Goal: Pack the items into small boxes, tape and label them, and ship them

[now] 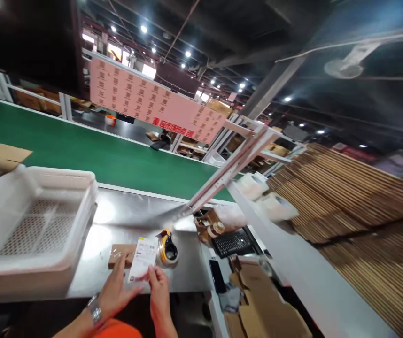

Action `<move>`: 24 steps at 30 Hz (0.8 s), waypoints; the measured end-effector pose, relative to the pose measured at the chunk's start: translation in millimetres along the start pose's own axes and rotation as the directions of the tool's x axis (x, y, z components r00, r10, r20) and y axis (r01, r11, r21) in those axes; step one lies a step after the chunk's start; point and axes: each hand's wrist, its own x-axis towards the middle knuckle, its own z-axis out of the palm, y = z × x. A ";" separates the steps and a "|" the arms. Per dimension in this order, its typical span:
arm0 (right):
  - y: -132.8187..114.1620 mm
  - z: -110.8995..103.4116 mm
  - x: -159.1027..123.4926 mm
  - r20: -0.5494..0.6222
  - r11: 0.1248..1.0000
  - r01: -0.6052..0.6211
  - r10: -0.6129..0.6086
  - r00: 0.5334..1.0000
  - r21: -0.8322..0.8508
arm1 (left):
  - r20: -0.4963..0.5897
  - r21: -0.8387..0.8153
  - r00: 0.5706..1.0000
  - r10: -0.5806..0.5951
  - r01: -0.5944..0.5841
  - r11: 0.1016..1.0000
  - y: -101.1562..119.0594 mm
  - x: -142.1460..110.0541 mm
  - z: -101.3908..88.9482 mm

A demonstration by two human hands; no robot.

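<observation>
A white printed shipping label (145,257) lies tilted partly over the right end of a small brown cardboard box (116,253) on the metal table. My right hand (159,287) pinches the label's lower right corner between thumb and fingertips. With fingers stretched out, my left hand (116,287) touches the front of the box; a watch (95,308) is on that wrist. Close to the label's right edge sits a tape dispenser (169,247), yellow and black, with a roll of tape. The left fingertips partly cover the box.
On the left a white plastic crate (81,220) stands on the metal table (117,206). Behind runs a green conveyor belt (124,162). To the right are a keyboard (235,242), a phone (217,277), folded cardboard (268,300), a slanting white post (229,171) and stacked flat cartons (356,197).
</observation>
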 end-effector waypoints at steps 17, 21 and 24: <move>42.5 -147.7 -97.1 0.087 0.910 -0.339 0.327 0.941 0.237 | 0.165 -0.179 0.838 -0.520 0.544 0.820 52.0 -71.7 131.2; 47.5 -167.9 -109.8 0.078 0.905 -0.355 0.347 0.935 0.235 | 0.159 -0.196 0.829 -0.535 0.558 0.806 55.0 -88.1 150.2; 49.3 -180.4 -115.9 0.075 0.906 -0.358 0.350 0.934 0.227 | 0.155 -0.203 0.820 -0.551 0.572 0.795 58.1 -96.2 161.6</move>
